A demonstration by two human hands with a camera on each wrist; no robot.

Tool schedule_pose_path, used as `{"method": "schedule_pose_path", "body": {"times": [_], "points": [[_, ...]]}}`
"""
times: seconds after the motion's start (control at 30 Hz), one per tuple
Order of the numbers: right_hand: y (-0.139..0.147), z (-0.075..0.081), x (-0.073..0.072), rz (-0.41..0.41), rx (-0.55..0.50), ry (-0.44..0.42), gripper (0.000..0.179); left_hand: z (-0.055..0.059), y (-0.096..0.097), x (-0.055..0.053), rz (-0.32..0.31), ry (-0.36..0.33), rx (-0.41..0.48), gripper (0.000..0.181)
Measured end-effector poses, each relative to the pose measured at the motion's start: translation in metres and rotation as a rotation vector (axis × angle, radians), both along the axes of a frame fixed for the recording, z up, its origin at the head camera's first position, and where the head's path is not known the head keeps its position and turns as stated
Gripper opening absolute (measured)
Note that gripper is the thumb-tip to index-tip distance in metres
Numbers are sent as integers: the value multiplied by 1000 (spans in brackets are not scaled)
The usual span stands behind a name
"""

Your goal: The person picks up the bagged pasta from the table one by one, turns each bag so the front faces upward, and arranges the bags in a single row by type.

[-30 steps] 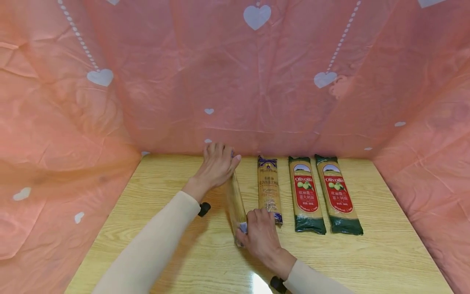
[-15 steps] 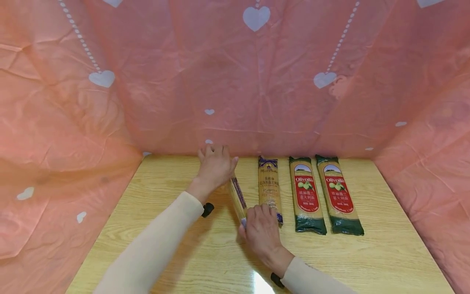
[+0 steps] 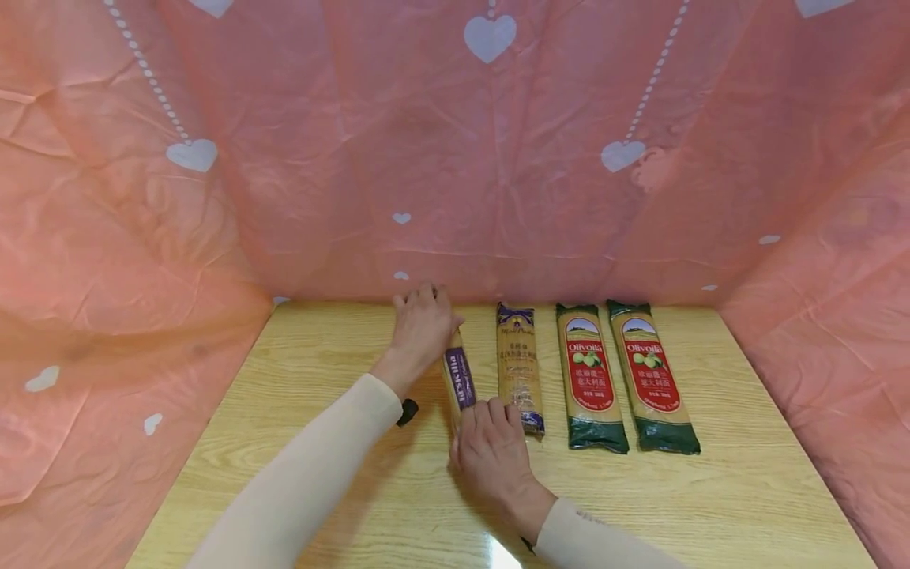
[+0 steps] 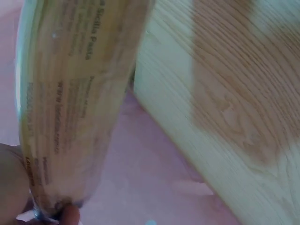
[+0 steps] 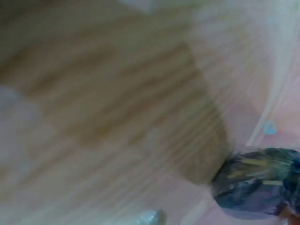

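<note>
A packet of spaghetti (image 3: pixel 459 378) with a purple label slants between both hands. My left hand (image 3: pixel 421 328) grips its far end, close to the back edge of the table. The near end is in the grip of my right hand (image 3: pixel 494 452), whose knuckles hide it in the head view. Seen from the left wrist, the clear back of the pasta packet (image 4: pixel 75 103) shows fine print, with fingertips at its end. A crinkled dark packet end (image 5: pixel 253 183) appears in the right wrist view. Just right of the held packet lies a second pasta packet (image 3: pixel 519 363) with purple ends.
Two green-ended spaghetti packets, one with a red label (image 3: pixel 592 379) and another beside it (image 3: pixel 650 371), lie flat to the right. The wooden table (image 3: pixel 298 379) meets a pink plastic sheet (image 3: pixel 341 197) with white hearts at the back and sides.
Both hands have turned the held packet from its edge, so its purple label now faces up. The right hand has shifted slightly left; the other packets stay put.
</note>
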State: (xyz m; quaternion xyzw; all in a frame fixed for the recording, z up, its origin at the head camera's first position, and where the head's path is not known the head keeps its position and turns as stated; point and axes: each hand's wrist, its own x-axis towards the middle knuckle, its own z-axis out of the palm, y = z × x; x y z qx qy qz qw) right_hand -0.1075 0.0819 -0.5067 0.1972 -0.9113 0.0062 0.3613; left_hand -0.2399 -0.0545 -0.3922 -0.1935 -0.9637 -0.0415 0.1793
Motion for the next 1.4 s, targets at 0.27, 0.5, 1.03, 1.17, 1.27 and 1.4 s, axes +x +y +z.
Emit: {"method": "schedule_pose_path", "body": {"times": [0.27, 0.5, 1.03, 1.17, 1.27, 1.4], "points": [[1, 0, 9, 23, 17, -79, 51, -2, -10, -6, -147, -94, 77, 52], [18, 3, 13, 30, -50, -158, 52, -4, -25, -9, -249, -195, 187, 56], [10, 12, -1, -32, -327, -639, 64, 1, -27, 4, -211, -278, 284, 69], [9, 7, -1, -10, -278, -535, 64, -1, -24, 3, -130, -242, 193, 83], [8, 3, 0, 3, -201, -428, 64, -7, -24, 1, -108, -150, 94, 85], [6, 0, 0, 13, -150, -357, 63, -17, -26, -4, -96, -41, 4, 81]]}}
